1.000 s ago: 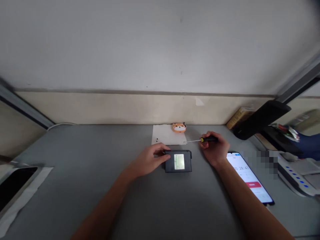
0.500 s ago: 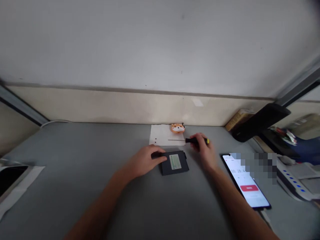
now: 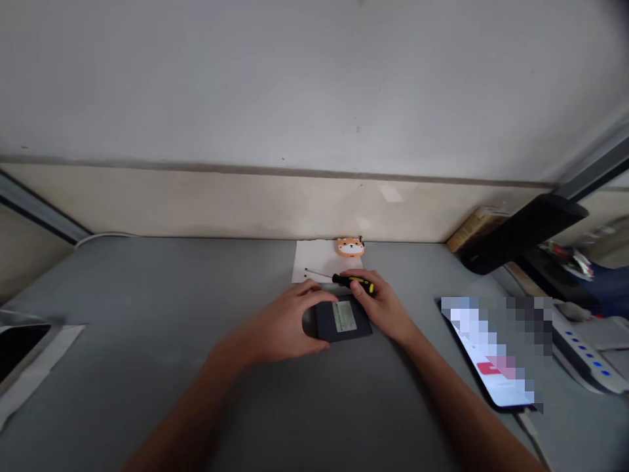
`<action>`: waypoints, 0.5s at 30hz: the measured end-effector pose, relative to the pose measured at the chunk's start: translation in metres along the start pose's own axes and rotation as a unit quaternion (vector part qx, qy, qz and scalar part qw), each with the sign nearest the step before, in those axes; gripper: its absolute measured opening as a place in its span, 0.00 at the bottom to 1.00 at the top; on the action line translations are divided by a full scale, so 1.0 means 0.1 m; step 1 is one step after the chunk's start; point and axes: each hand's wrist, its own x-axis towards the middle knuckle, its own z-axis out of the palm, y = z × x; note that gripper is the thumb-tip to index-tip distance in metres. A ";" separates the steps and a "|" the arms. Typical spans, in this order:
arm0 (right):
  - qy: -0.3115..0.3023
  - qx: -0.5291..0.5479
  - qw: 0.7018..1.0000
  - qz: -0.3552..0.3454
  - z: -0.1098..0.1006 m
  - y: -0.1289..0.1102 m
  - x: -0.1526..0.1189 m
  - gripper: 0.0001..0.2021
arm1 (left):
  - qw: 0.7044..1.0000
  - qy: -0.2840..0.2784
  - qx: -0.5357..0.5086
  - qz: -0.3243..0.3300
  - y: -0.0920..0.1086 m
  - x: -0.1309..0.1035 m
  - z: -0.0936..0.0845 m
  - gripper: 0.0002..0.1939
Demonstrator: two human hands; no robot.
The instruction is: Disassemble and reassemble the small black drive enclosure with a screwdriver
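Note:
A flat dark case [image 3: 325, 322] with a pale label lies on the grey table. My left hand [image 3: 287, 321] spans its left end, index finger at the far edge and thumb at the near corner. In my right hand [image 3: 386, 308] is a screwdriver [image 3: 351, 282] with a black and yellow handle, its thin shaft pointing left. The screwdriver's tip is by two tiny dark screws [image 3: 305, 272] on a white sheet of paper [image 3: 319, 252]; I cannot tell whether it touches them. The right hand's lower side is against or very close to the case's right edge.
An orange and white animal-face case [image 3: 350, 247] sits on the paper's far right. To the right are a lit phone [image 3: 511, 393] with a cable, a power strip [image 3: 584, 354], a black cylindrical object [image 3: 525, 233] and a box [image 3: 474, 229]. The wall closes the table's back.
My right hand has moved left and closer with the screwdriver, bringing its tip to the screws. My left hand's thumb and index finger have spread around the case's left end.

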 end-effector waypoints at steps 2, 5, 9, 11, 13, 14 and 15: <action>-0.007 -0.006 1.000 -0.002 0.01 0.00 0.00 0.17 | 1.000 -0.001 0.003 -0.003 0.00 0.00 -0.01 0.29; 0.012 0.010 1.000 0.006 0.02 0.00 0.01 0.19 | 1.000 -0.009 -0.003 -0.024 0.01 -0.01 -0.05 0.27; 0.057 0.066 0.995 0.050 0.00 -0.03 0.03 0.24 | 0.998 -0.004 -0.034 -0.051 0.02 -0.03 -0.13 0.19; 0.080 0.100 0.989 0.078 -0.02 -0.04 0.04 0.27 | 0.996 0.000 -0.048 -0.070 0.02 -0.03 -0.16 0.16; 0.115 0.147 0.976 0.109 -0.04 -0.04 0.05 0.27 | 0.994 0.001 -0.056 -0.090 0.02 -0.01 -0.16 0.15; 0.133 0.175 0.968 0.124 -0.05 -0.04 0.06 0.25 | 0.994 0.000 -0.057 -0.097 0.02 0.00 -0.16 0.16; 0.149 0.205 0.958 0.136 -0.06 -0.03 0.06 0.23 | 0.993 0.000 -0.057 -0.100 0.02 0.02 -0.15 0.17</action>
